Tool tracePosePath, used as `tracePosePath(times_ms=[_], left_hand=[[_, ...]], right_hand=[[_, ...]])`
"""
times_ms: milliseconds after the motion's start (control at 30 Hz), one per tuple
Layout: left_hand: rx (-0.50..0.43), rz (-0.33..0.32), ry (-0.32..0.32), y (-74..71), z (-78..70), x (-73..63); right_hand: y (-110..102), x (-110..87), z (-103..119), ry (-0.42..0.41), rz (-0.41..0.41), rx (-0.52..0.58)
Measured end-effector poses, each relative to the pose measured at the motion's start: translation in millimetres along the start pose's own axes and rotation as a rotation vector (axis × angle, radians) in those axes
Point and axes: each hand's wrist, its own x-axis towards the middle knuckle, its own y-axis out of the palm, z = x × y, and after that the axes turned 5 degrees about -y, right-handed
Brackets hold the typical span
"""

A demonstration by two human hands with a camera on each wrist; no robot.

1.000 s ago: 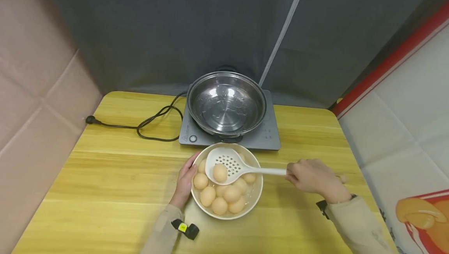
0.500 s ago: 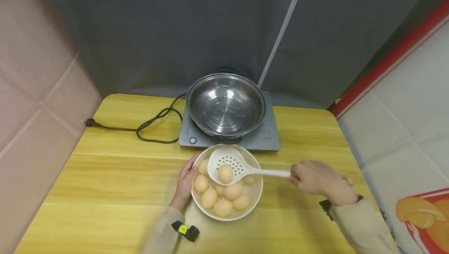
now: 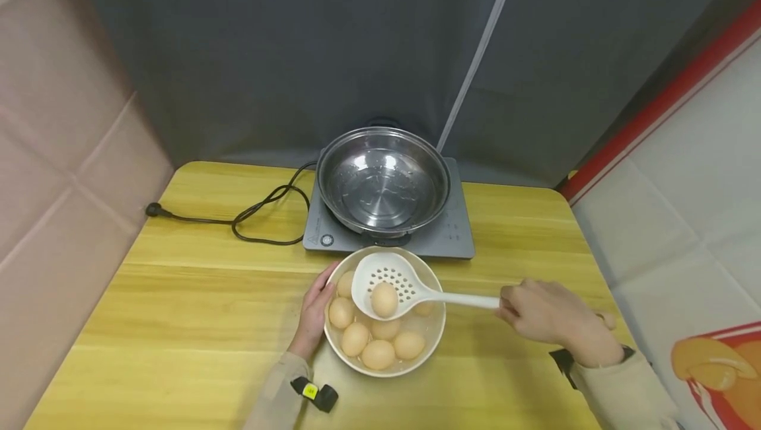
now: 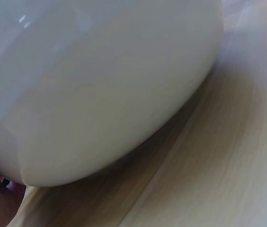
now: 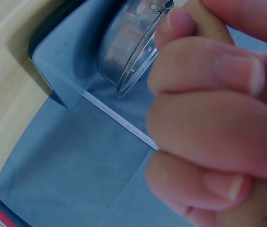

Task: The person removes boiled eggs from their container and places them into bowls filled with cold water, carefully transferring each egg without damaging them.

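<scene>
A cream bowl [image 3: 436, 334] holds several brown eggs [image 3: 378, 355] lying in clear liquid. My left hand [image 3: 312, 314] grips the bowl's left side, thumb near the rim. The bowl's outer wall [image 4: 119, 94] fills much of the left wrist view. In my right hand [image 3: 543, 311] is a white slotted skimmer [image 3: 458, 298], its pale wooden handle [image 5: 209, 21] wrapped by curled fingers [image 5: 209, 127]. The perforated head hangs over the bowl's back half, with a single egg [image 3: 384, 300] resting on it and hiding part of the eggs below.
Behind the bowl, a shiny steel pan [image 3: 383, 185] with a little liquid stands on a grey induction cooker [image 3: 458, 232]. Its black cord [image 3: 267, 200] runs left to a plug [image 3: 154, 209]. A dark curtain [image 3: 267, 53] backs the wooden table [image 3: 208, 324].
The skimmer and my right hand have shifted to the right, carrying the egg. Eggs in the bowl have moved about. My left hand stays at the bowl's side.
</scene>
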Motion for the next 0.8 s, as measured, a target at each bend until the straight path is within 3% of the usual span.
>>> tracePosePath(times_ms=[567, 800], left_hand=[[0.0, 0.007, 0.008, -0.6, 0.0, 1.0], [0.025, -0.008, 0.0, -0.8, 1.2, 0.6]], right_hand=[[-4.9, -5.7, 1.7, 0.017, 0.011, 0.004], [-10.4, -8.3, 4.5, -0.027, 0.016, 0.02]])
